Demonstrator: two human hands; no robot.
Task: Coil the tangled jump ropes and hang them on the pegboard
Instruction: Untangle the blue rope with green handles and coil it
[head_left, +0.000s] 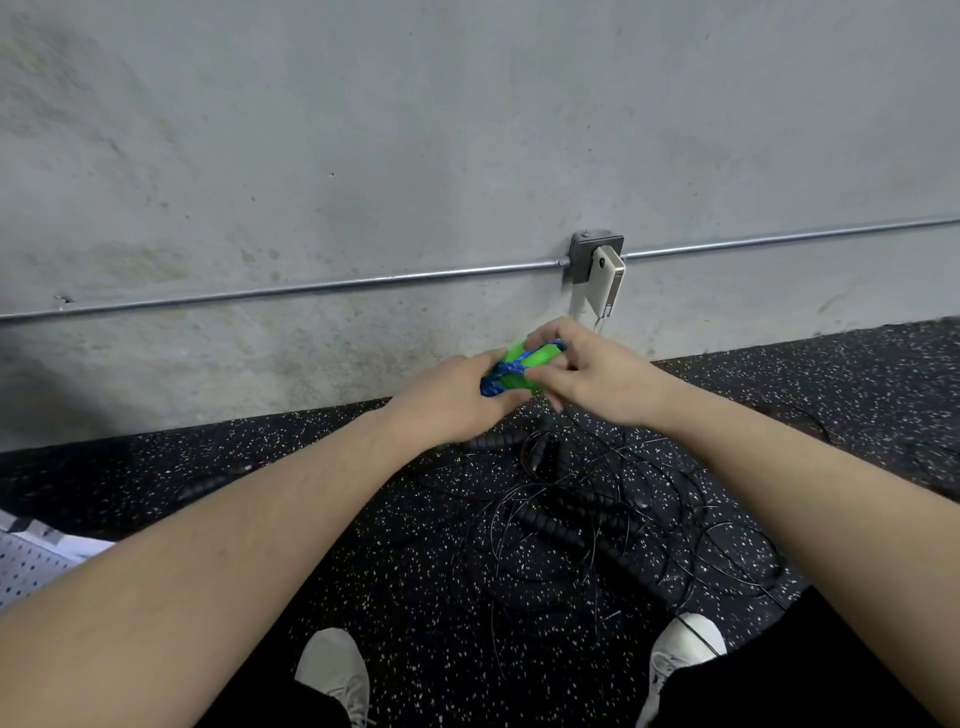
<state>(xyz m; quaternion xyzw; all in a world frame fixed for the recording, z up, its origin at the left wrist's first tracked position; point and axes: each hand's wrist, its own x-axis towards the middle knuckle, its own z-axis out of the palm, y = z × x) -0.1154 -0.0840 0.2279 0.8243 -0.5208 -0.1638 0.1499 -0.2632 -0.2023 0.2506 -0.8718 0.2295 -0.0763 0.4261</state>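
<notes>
Green rope (524, 370): smooth green plastic handles bound with braided blue cord, held above the floor near the wall.
Left hand (457, 400): arm stretched forward, fingers curled round the bundle's near end.
Right hand (587, 371): arm stretched forward, fingertips pinching the blue cord at the far end.
Black ropes (587, 525): thin glossy cords and ribbed black handles, tangled on the floor.
Floor (415, 587): black speckled rubber.
Pegboard (26, 566): white, perforated, at the lower left edge.
Wall (363, 156): rough grey concrete, crossed by a metal pipe (311, 288).
</notes>
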